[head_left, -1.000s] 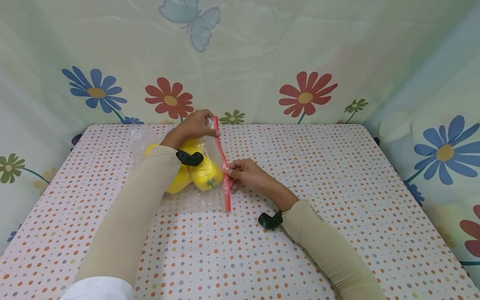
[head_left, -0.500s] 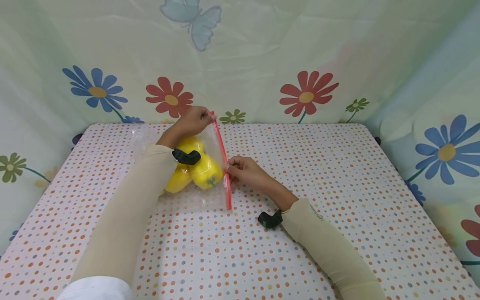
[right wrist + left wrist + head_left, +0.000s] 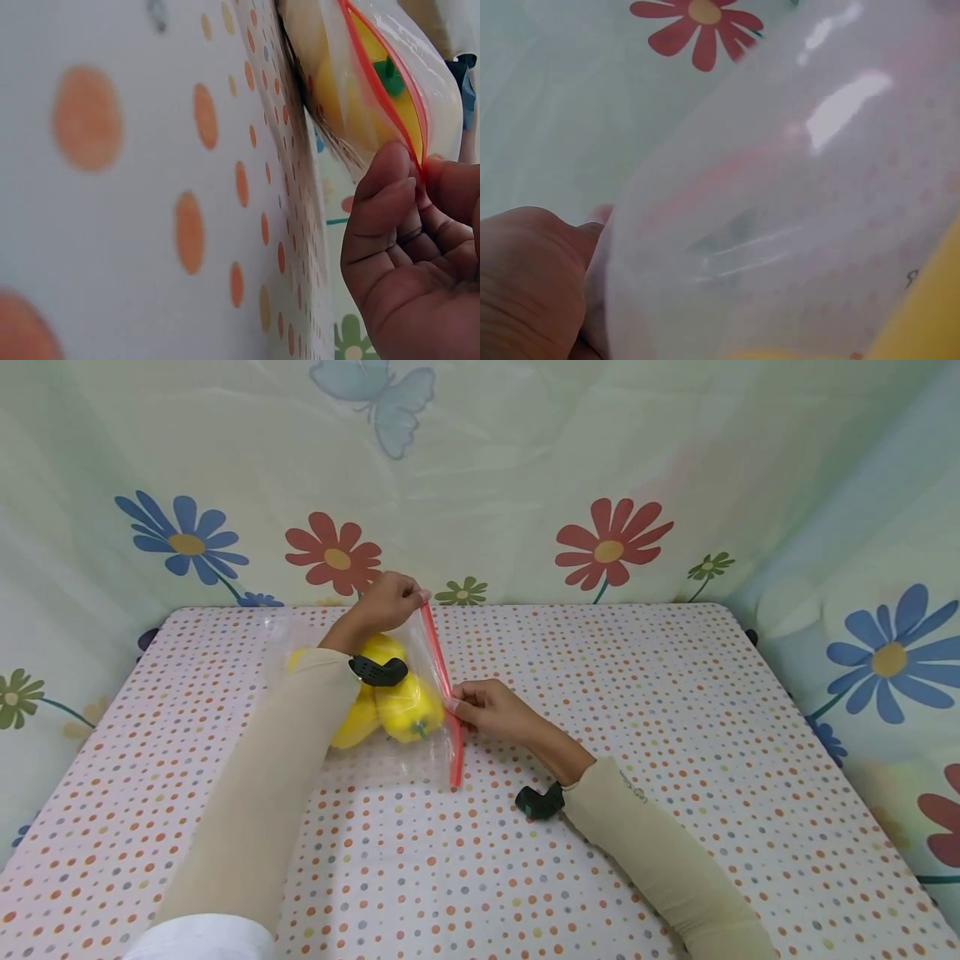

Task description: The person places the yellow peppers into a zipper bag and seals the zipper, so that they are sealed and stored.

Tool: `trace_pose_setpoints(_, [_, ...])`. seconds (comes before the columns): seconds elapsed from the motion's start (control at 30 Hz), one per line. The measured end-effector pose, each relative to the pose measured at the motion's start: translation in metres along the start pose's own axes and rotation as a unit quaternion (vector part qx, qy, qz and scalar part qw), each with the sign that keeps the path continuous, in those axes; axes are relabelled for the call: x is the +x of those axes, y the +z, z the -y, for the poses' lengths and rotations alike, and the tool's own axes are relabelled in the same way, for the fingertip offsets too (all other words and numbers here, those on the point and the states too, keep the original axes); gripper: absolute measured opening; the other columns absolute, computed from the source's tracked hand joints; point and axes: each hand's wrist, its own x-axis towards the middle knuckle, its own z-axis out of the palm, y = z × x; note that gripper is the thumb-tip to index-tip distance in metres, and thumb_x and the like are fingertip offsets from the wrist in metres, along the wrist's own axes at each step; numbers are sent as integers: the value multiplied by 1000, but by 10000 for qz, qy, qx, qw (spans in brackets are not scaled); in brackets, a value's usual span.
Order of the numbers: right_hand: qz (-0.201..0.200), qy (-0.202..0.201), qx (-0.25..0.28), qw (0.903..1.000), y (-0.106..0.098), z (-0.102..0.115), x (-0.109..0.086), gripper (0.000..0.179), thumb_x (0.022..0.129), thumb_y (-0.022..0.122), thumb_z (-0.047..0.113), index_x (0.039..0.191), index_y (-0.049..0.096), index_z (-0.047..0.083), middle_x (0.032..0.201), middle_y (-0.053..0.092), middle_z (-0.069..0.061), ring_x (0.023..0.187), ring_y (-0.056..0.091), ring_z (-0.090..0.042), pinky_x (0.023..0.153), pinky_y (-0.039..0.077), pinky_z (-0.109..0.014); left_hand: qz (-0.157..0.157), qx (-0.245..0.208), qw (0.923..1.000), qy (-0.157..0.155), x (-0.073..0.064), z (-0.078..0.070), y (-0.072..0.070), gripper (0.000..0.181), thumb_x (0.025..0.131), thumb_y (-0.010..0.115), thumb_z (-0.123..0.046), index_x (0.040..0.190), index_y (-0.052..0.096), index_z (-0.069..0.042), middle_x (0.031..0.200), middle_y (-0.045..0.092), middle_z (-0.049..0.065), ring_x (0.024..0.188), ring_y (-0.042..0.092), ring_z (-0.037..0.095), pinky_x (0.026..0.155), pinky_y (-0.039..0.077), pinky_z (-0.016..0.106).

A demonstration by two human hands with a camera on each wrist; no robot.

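Note:
A clear zip bag (image 3: 427,760) with a red zip strip (image 3: 457,752) lies on the table, its mouth toward the right. Yellow bell peppers (image 3: 408,706) fill it; a green stem (image 3: 388,76) shows on one. My left hand (image 3: 386,602) pinches the far end of the strip and lifts that corner. In the left wrist view, the left hand (image 3: 529,281) is at the film's edge. My right hand (image 3: 491,710) pinches the strip nearer its middle, thumb against fingers. In the right wrist view, the strip's two red edges part beyond the right hand's (image 3: 412,255) pinch. My left forearm covers part of the bag.
A dotted cloth covers the table (image 3: 637,693). Behind it hangs a flowered curtain (image 3: 495,468), close to my left hand. Dark wrist devices sit on the left wrist (image 3: 381,671) and right wrist (image 3: 540,802).
My left hand has shifted slightly away and left along the strip to its far end, raising that corner. The right hand keeps its pinch in nearly the same place.

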Motion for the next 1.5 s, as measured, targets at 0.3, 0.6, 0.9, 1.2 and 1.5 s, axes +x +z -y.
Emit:
trace_pose_setpoints(0.3, [310,192,283,9989,1,-1,-3,17,100,52,9,89,59,-2,71,59,-12,62,57,-23,57,45,-26,92,-249,9996,-83,-1,2,7,36,101,52,-19,69,51,-5,59,32,2,52,30,16,57,31,30])
trace_pose_setpoints(0.6, [241,921,967,9908,-7,1,-7,24,102,51,18,96,62,-3,75,63,-14,68,59,-23,62,50,-30,395,388,9982,-222,-2,-17,2,41,103,48,-31,127,55,1,108,54,20,94,52,31,86,44,40])
trace_pose_setpoints(0.9, [-68,1333,1404,9811,-11,-7,-3,22,100,50,7,103,64,-9,83,65,-14,69,64,-20,64,54,-30,185,3301,9405,786,-62,-53,34,43,95,60,-31,127,59,-3,128,49,21,116,45,37,95,38,49])
trace_pose_setpoints(1.2, [-149,1594,1713,9721,-12,-3,-3,21,98,52,7,99,63,-10,82,66,-13,68,64,-19,62,55,-28,798,3242,9311,1470,-177,-68,102,46,96,58,-39,56,53,-17,52,44,-4,45,42,12,39,36,29])
trace_pose_setpoints(1.5, [-39,1843,2193,9581,-11,-2,-3,22,100,50,9,107,59,-10,82,67,-15,68,67,-21,64,56,-31,-401,4703,8246,3118,-192,-47,108,25,82,76,-21,98,66,-4,56,52,1,45,48,12,38,39,25])
